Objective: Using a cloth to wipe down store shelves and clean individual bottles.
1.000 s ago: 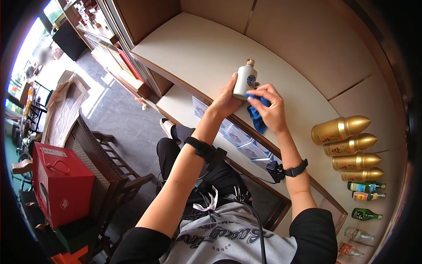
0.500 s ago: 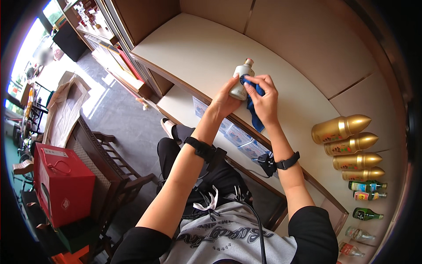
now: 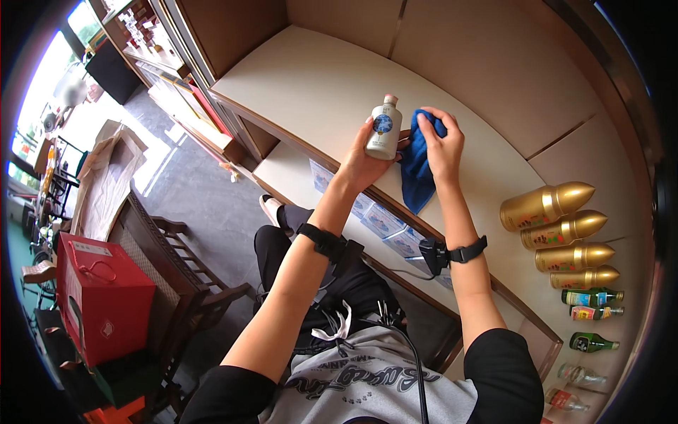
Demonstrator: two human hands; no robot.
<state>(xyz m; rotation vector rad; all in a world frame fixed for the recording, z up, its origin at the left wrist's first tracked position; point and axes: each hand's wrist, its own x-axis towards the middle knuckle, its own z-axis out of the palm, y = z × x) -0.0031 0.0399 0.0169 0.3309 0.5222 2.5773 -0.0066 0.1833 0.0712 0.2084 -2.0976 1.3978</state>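
A small white bottle [image 3: 382, 134] with a round blue emblem and a pinkish cap is upright in my left hand [image 3: 364, 164], whose fingers wrap round it from below. To its right, my right hand [image 3: 445, 145] pinches a dark blue cloth [image 3: 418, 173] that hangs down over the shelf's front edge. The cloth is apart from the bottle's front. Both hands are above the pale shelf [image 3: 311, 78].
Several gold bullet-shaped bottles [image 3: 547, 205] lie along the right of the shelf, with small green bottles [image 3: 592, 297] and clear ones [image 3: 580, 374] nearer me. Below the shelf are blue-and-white boxes [image 3: 385, 219]. A red gift box [image 3: 106, 297] and a dark wooden chair [image 3: 191, 283] stand left.
My right hand has drawn the cloth off the bottle and moved right. The bottle has turned, so its blue emblem now shows fully.
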